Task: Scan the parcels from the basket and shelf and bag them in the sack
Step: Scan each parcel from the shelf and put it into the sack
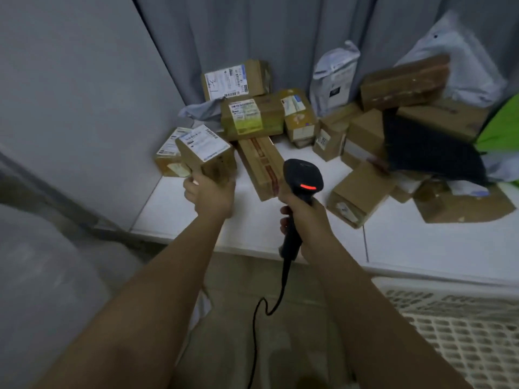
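1. Both hands are busy. Left hand [209, 196] grips a small cardboard box [206, 155] from below, fingers curled round its lower edge, holding it up over the left end of the white shelf [421, 242].
2. Right hand [302, 217] is wrapped round the handle of a black scanner [302, 179] with a red light glowing on its head; its cord [264, 310] trails down toward the floor.
3. Seen from the scanner, the held box sits at about ten o'clock, close by and slightly higher. Its white label [203, 141] faces up and tilts toward the camera.
4. The scanner head seems to point forward toward twelve o'clock, so it looks aimed past the label rather than at it. The scan likely depends on swinging the head left or bringing the box right.
5. More parcels [252, 119] lie heaped across the shelf from twelve to two o'clock.
6. A white lattice basket [460, 329] sits at four o'clock, low right.
7. No sack can be clearly made out.
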